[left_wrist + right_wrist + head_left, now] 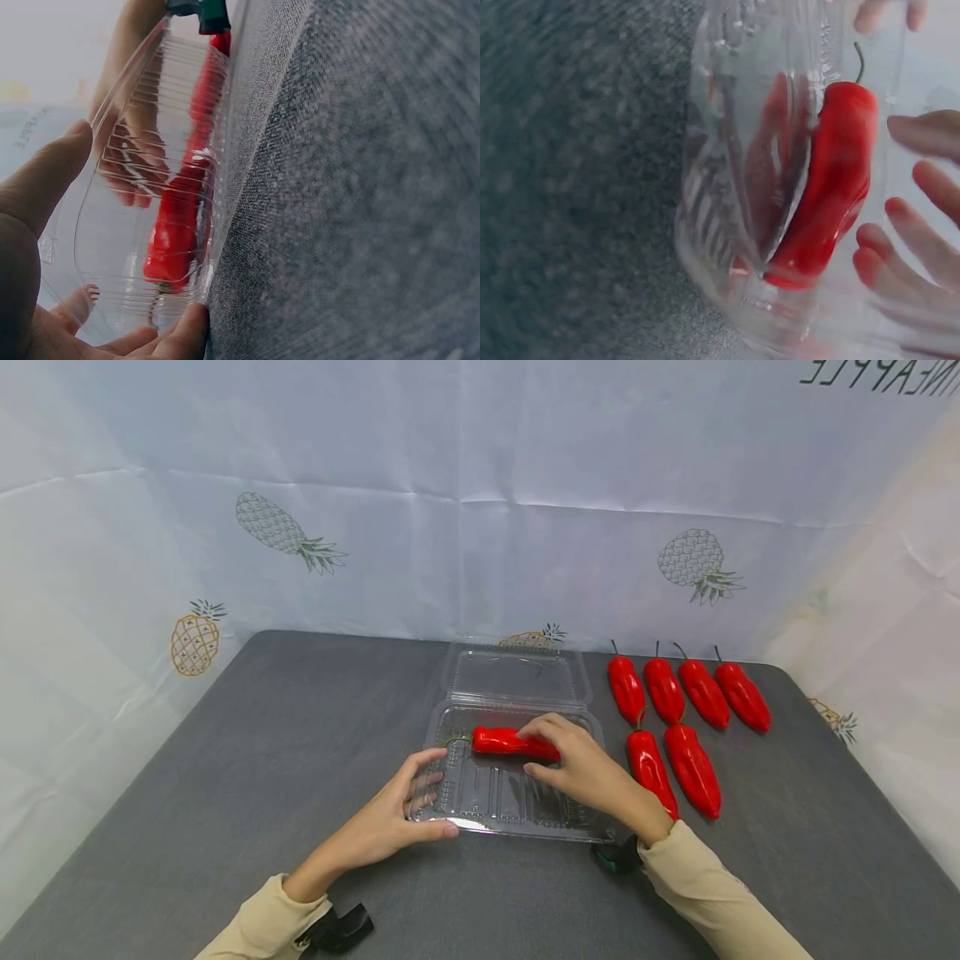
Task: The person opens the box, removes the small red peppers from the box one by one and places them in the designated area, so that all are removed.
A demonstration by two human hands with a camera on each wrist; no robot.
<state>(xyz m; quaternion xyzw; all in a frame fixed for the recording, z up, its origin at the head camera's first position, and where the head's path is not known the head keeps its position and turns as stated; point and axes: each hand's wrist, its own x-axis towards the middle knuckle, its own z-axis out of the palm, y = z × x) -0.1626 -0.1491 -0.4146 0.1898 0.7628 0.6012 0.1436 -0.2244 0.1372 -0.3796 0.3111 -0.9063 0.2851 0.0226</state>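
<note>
A clear plastic clamshell box point(480, 806) lies unfolded on the grey table, its lid point(517, 675) laid back on the far side. One red pepper point(495, 741) with a thin green stem lies crosswise inside the base, stem toward the left. My right hand point(581, 768) hovers over the pepper's right end; in the right wrist view its fingers point(911, 221) are spread and apart from the pepper point(840, 161). At the box's left front corner, my left hand point(390, 818) rests with thumb and fingers apart, the fingertips point(191, 326) against the box wall.
Several red peppers stand in two rows right of the box, including one in the far row point(742, 695) and one in the near row point(692, 770). A white cloth point(465, 568) with pineapple prints hangs behind the table.
</note>
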